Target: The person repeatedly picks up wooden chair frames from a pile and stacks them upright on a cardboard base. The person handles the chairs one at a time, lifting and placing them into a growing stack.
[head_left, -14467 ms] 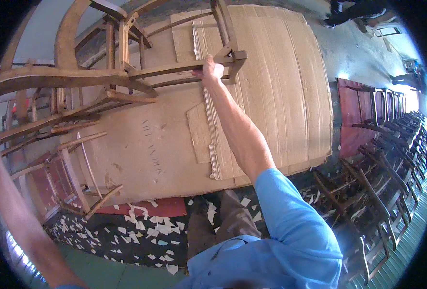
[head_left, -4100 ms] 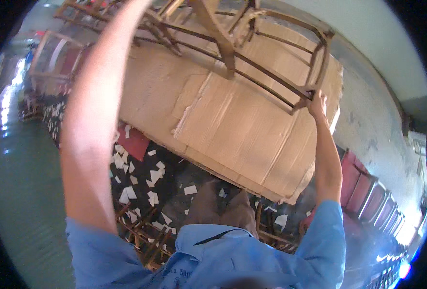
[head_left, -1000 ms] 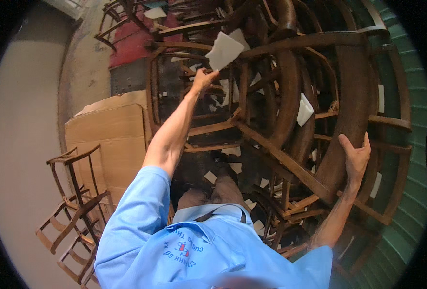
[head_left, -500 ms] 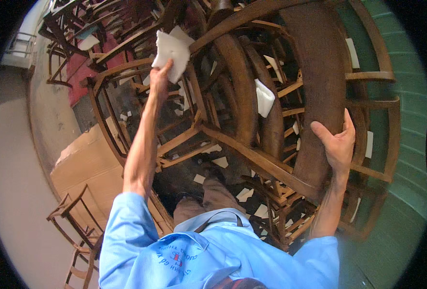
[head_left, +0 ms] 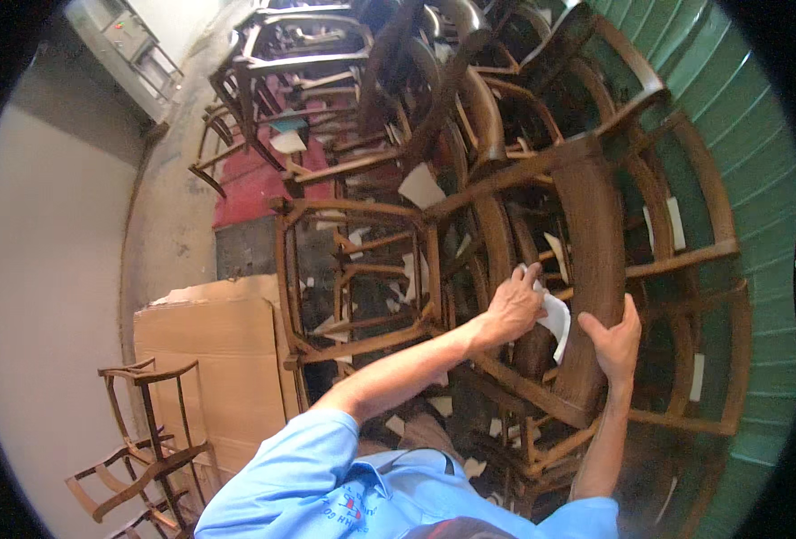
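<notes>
Blue shirt sleeves ran up from the lower edge of the view toward both my hands. My left hand (head_left: 512, 310) had its grip closed on a white sheet of sandpaper (head_left: 555, 321), pressed against the inner side of a broad curved wooden chair back (head_left: 593, 269). My right hand (head_left: 615, 337) had its grip wrapped around the outer edge of that same back piece, thumb on the face, steadying it. The chair frame stood upended in front of me, its rails and legs (head_left: 362, 269) reaching off to the left. I judged I was in the middle of rubbing the back smooth, and the next stroke would call for firm pressure along the grain while my right hand kept the frame from rocking. Further left a cardboard sheet (head_left: 209, 359) lay flat, with a bare chair frame (head_left: 142, 449) just beside it. Beyond, stacked chair frames (head_left: 398, 108) rose in a tangle, white paper scraps caught among them, against a green corrugated wall (head_left: 739, 180).
</notes>
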Demonstrator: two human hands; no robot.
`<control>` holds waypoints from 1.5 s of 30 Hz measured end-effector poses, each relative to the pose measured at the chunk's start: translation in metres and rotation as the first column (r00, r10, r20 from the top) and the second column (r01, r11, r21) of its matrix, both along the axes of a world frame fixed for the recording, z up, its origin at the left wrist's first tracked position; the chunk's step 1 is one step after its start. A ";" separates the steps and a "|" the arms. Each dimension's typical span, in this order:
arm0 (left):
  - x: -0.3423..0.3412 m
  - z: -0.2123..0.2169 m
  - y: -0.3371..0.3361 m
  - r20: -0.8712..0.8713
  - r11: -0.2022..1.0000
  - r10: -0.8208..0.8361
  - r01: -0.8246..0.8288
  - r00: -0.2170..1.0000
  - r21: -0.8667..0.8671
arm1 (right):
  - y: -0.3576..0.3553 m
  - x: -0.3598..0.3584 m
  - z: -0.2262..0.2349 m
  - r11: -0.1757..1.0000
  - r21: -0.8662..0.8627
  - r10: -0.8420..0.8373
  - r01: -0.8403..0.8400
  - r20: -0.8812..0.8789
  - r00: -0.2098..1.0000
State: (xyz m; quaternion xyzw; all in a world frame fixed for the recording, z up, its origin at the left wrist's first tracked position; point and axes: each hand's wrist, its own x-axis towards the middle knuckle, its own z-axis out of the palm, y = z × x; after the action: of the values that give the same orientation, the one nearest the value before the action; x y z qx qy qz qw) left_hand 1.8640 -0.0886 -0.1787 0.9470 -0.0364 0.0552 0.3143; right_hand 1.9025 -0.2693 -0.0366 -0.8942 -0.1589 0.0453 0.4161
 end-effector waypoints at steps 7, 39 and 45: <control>0.060 -0.005 -0.003 -0.459 0.749 0.121 -0.384 0.880 -0.539 | -0.001 -0.008 0.003 0.996 -0.070 -0.059 0.064 0.070 0.996; -0.285 -0.263 0.421 -0.392 0.245 0.896 -0.968 0.207 0.048 | 0.008 -0.005 -0.008 0.998 0.065 0.036 -0.027 -0.147 0.988; -0.331 -0.288 0.424 -0.493 0.164 0.837 -0.968 0.238 -0.190 | -0.005 -0.010 0.020 0.999 -0.033 -0.031 0.029 -0.046 0.998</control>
State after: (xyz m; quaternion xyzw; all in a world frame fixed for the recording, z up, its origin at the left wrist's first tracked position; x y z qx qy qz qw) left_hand 1.5329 0.3349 -0.4670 0.6652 0.5988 0.1082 0.4326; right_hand 1.8922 -0.2738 -0.0170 -0.9017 -0.1349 0.0624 0.4059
